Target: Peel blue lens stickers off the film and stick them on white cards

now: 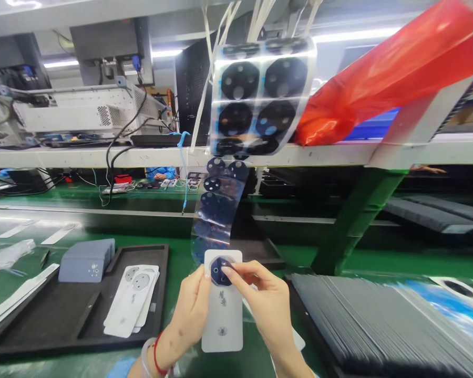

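Both hands on a white back cover, held upright over the green bench, dark lens sticker at its top.

L hand pinches the cover's left edge w/ thumb near the top, grip pressed on it; R hand has thumb and forefinger pinched at the dark round lens sticker, which sits in the cover's camera area, maybe not fully pressed down, view is blurry there. A clear film strip w/ more dark stickers hangs down from a big roll above, ending just behind the cover's top. To the left a black tray holds a stack of white covers and grey-blue covers. At right, a row of dark flat trays. Red bag on the upper shelf.
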Available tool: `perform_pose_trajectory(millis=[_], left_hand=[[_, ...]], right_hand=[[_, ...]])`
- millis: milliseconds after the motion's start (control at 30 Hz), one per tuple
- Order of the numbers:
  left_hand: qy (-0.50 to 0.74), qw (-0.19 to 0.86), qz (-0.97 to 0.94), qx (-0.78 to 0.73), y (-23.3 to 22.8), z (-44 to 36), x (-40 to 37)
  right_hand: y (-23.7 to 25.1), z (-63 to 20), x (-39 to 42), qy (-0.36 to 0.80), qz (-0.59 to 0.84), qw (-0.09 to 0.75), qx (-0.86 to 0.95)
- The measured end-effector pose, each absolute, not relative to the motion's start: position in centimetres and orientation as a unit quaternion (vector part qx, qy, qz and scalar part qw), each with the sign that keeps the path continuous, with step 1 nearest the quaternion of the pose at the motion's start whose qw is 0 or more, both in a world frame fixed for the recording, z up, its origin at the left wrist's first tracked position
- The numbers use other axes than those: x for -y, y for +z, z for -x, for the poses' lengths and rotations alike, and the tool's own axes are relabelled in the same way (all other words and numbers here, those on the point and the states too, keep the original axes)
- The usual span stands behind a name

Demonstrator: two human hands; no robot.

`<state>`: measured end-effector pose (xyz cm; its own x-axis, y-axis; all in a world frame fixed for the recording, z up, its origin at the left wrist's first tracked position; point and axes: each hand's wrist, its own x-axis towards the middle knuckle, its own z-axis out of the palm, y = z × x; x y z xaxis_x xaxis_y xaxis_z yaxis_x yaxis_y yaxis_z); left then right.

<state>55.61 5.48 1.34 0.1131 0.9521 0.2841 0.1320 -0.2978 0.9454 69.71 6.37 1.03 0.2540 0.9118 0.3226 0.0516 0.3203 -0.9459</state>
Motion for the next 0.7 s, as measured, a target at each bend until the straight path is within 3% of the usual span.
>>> perform_pose_trajectory(millis=[367,700], left_hand=[[0.507,0.415,-0.627,-0.422,0.8,-55.7,-6.0],[0.470,0.495,-0.600,-0.416,0.3,-55.9,-6.5]], right_hand=[[-0.6,-67.6,-6.5,0.061,0.478,0.687,0.544],[0.3,-69.2,-6.8,0.252,0.530,0.619,0.522]])
